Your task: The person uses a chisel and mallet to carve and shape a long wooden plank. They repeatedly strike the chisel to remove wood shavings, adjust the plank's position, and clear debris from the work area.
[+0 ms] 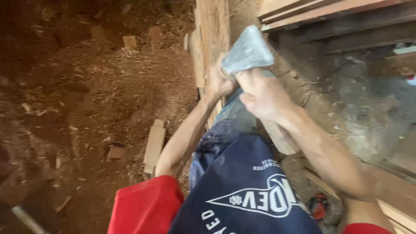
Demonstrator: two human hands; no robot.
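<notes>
Right hand [264, 97] clamped on hatchet [249, 52] handle; left hand [219, 80] (grip unclear) half-hidden behind it.

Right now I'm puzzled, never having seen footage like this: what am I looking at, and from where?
The one picture comes from a camera on the person's head, looking down past their red sleeves and dark blue apron. The right hand grips the wooden handle of a hatchet, its grey head raised. The left hand holds an upright wooden plank. Around them lie heaped reddish sawdust and small wood offcuts.
</notes>
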